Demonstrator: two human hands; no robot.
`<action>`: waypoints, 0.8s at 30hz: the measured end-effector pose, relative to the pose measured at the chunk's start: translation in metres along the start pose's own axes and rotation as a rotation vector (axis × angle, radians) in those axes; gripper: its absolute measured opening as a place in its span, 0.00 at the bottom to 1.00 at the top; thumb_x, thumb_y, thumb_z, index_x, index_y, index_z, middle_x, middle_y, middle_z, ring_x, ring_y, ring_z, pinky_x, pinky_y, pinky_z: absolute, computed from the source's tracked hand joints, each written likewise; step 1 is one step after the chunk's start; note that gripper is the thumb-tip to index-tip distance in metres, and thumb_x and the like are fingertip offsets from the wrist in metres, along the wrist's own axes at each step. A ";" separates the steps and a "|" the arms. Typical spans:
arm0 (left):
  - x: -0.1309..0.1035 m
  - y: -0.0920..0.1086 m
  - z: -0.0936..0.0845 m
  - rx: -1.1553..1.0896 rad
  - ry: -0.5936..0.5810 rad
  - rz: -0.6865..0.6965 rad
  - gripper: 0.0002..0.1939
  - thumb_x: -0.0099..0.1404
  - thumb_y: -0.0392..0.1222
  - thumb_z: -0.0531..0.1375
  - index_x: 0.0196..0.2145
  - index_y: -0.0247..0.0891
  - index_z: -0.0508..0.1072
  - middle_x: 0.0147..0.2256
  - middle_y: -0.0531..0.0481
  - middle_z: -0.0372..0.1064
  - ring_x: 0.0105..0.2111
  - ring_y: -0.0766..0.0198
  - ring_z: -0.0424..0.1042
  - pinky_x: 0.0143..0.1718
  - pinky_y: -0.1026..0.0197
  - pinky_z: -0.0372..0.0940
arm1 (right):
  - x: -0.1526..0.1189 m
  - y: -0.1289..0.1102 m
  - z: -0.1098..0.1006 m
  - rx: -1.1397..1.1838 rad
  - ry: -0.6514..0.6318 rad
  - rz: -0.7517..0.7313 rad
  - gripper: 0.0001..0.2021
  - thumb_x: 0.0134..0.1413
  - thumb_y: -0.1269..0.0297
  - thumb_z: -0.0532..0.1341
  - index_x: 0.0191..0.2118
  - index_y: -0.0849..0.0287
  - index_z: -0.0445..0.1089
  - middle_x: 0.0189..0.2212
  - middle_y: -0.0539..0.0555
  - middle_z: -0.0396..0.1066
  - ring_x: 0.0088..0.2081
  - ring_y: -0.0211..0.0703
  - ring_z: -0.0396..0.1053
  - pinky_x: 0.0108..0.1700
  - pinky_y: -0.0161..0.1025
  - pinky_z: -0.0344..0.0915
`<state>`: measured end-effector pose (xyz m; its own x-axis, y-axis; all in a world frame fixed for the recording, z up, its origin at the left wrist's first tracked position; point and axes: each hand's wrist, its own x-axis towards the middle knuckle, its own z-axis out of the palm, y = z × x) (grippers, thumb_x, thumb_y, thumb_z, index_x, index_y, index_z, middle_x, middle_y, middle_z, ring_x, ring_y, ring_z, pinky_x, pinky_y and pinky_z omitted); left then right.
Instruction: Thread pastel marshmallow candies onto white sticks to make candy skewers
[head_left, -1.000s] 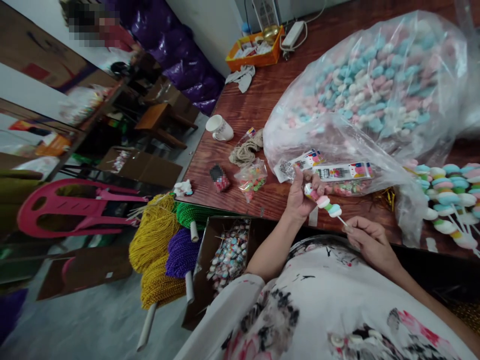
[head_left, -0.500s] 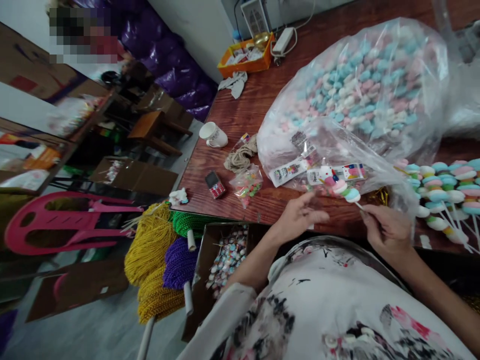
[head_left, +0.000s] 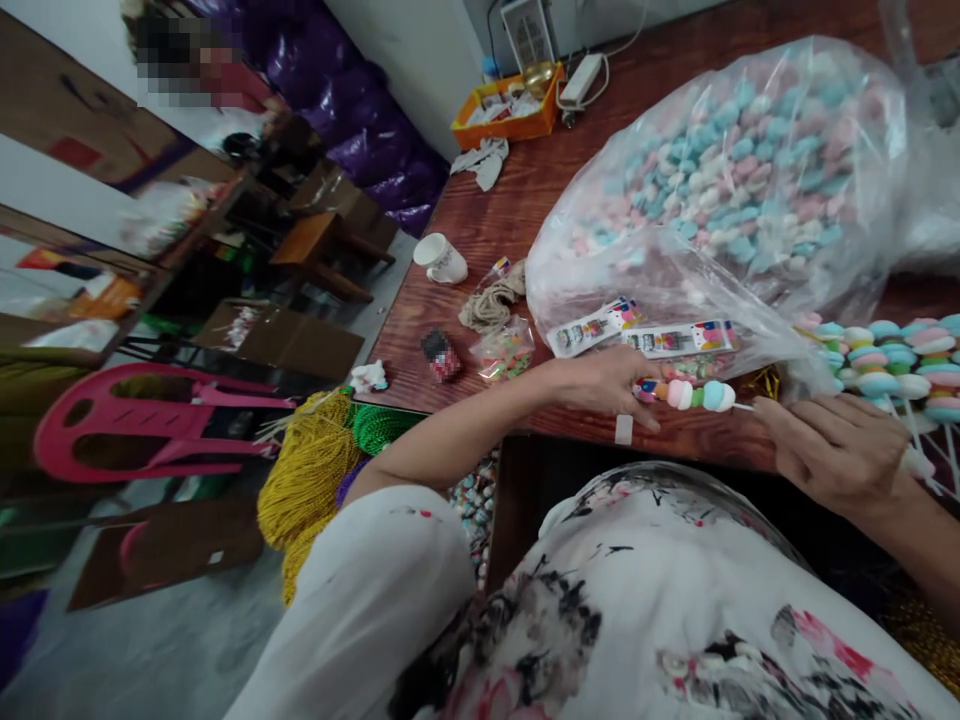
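Observation:
A marshmallow lollipop (head_left: 696,396), with pink, white, green and blue pieces on a thin white stick, lies nearly level above the table's front edge. My right hand (head_left: 832,445) is closed on the stick's bare end. At the other end, my left hand (head_left: 604,385) has its fingers curled around the tip, partly hiding the topmost piece. Just behind are printed packets (head_left: 679,340) and the big clear bag of marshmallows (head_left: 720,180). More finished marshmallow sticks (head_left: 885,360) are piled to the right of my right hand.
On the brown table (head_left: 480,235) stand a white mug (head_left: 441,258), a twine bundle (head_left: 491,303), a candy bag (head_left: 504,350) and an orange tray (head_left: 510,122). Yellow cord bundles (head_left: 304,480) and a pink chair (head_left: 142,420) are at left. Another person is in the back.
My left hand has reached over to the lollipop's tip and closed there. The lollipop has turned from slanted to nearly level, and my right hand has shifted right along with the stick.

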<state>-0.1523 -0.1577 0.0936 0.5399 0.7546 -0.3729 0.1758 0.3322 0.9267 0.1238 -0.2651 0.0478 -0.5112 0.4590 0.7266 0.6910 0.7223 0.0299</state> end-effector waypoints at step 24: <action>-0.017 -0.043 0.017 1.716 0.084 0.398 0.13 0.62 0.35 0.58 0.45 0.33 0.72 0.38 0.39 0.75 0.40 0.51 0.75 0.40 0.53 0.64 | 0.014 -0.014 0.021 0.940 -0.528 0.976 0.17 0.66 0.52 0.55 0.30 0.58 0.68 0.20 0.47 0.62 0.22 0.37 0.58 0.25 0.35 0.53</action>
<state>-0.1555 -0.1943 0.0614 0.7314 0.6769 -0.0830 0.6735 -0.7360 -0.0677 0.0966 -0.2579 0.0434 -0.3113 0.9393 -0.1446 0.3893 -0.0127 -0.9210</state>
